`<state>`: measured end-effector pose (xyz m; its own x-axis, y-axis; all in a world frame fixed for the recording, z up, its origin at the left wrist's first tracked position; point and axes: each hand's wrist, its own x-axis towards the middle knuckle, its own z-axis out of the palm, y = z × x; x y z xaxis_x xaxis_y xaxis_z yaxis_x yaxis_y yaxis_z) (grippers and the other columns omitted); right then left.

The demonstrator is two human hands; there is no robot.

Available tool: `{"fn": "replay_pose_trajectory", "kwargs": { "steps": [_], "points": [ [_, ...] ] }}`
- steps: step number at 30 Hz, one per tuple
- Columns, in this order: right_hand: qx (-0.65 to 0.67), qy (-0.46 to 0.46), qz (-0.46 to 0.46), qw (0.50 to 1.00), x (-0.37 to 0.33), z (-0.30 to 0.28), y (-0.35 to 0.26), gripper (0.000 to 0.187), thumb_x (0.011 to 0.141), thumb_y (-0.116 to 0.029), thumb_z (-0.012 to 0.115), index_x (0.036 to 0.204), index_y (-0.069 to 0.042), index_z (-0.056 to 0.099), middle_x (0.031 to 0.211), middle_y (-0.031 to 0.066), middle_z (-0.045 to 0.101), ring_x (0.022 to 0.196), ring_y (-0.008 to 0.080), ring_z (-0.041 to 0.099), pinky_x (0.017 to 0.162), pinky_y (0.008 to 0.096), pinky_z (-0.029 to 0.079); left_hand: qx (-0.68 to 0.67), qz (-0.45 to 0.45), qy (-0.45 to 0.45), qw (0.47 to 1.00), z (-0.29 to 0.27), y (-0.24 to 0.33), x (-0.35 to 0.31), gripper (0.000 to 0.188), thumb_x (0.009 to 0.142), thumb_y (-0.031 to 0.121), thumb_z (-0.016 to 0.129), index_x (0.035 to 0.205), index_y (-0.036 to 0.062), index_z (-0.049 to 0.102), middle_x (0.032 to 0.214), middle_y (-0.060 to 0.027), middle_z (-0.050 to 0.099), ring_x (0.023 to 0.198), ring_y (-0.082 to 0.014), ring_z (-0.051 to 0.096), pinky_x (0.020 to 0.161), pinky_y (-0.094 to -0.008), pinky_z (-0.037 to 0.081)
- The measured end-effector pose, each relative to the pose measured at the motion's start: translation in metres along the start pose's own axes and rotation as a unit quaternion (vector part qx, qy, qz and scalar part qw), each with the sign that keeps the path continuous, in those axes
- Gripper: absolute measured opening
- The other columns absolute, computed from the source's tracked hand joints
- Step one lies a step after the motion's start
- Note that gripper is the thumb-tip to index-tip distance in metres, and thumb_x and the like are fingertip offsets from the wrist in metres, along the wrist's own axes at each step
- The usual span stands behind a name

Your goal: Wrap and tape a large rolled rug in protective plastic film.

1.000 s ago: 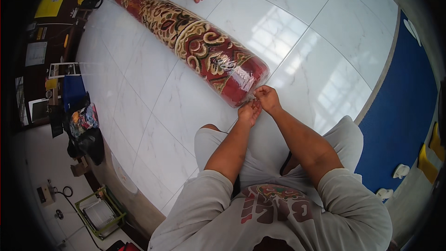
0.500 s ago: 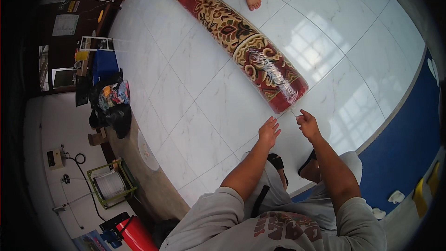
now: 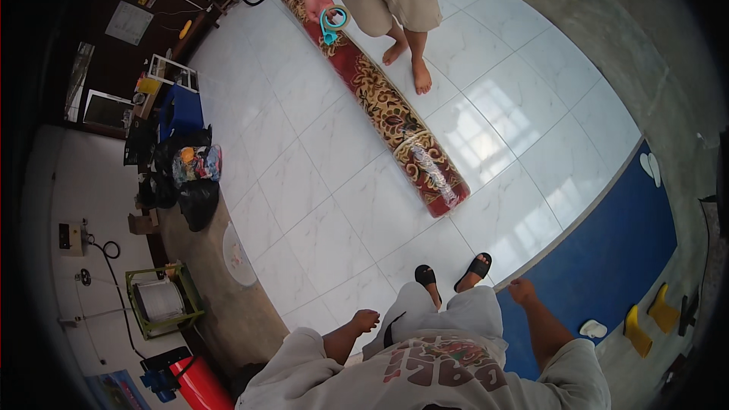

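Note:
A long rolled carpet [image 3: 383, 110], red and beige with a floral pattern and wrapped in clear plastic, lies across the tiled floor beyond my feet. Neither of my hands touches it. My left hand [image 3: 366, 322] hangs low beside my left thigh, its fingers curled in with nothing visible in them. Out by my right knee is my right hand [image 3: 522, 291], closed like a fist, and nothing shows in it. At the carpet's far end a co-worker's hand [image 3: 317, 4] holds a tape roll [image 3: 334, 20] with a teal dispenser over the carpet.
The co-worker stands barefoot right of the carpet. A blue mat [image 3: 607, 235] borders the tiles on the right, with white slippers [image 3: 650, 168] and yellow boots [image 3: 639, 332] nearby. Black bags [image 3: 199, 201], a hose reel [image 3: 161, 300] and a red tank [image 3: 199, 383] line the left side.
My hands have drawn back from the carpet's near end to my sides, and I stand more upright. The co-worker's upper legs, hand and tape roll have come into view.

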<state>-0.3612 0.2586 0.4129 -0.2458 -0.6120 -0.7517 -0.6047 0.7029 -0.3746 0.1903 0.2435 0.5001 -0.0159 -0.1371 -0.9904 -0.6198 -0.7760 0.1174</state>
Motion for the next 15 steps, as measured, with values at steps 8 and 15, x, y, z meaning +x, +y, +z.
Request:
{"fn": "replay_pose_trajectory", "kwargs": {
  "steps": [8, 15],
  "points": [
    [0.214, -0.112, -0.103, 0.965, 0.031, -0.066, -0.308, 0.036, 0.086, -0.021, 0.068, 0.111, 0.004, 0.064, 0.087, 0.0108, 0.069, 0.071, 0.0171, 0.064, 0.062, 0.0299, 0.052, 0.456, 0.207, 0.153, 0.852, -0.011, 0.039, 0.035, 0.028, 0.089, 0.022, 0.053, 0.096, 0.0025, 0.07, 0.101, -0.0192, 0.069, 0.092, -0.0315, 0.068, 0.077, -0.0432, 0.054],
    [0.259, -0.105, -0.211, 0.937, 0.075, -0.142, -0.642, 0.031, 0.087, -0.023, 0.067, 0.107, 0.001, 0.065, 0.089, 0.0079, 0.067, 0.074, 0.0128, 0.061, 0.064, 0.0254, 0.05, 0.033, 0.266, 0.222, 0.938, -0.104, 0.129, 0.129, 0.02, 0.084, 0.017, 0.063, 0.101, 0.0067, 0.066, 0.084, -0.0087, 0.067, 0.073, -0.0188, 0.063, 0.061, -0.0333, 0.051]
  ]
}}
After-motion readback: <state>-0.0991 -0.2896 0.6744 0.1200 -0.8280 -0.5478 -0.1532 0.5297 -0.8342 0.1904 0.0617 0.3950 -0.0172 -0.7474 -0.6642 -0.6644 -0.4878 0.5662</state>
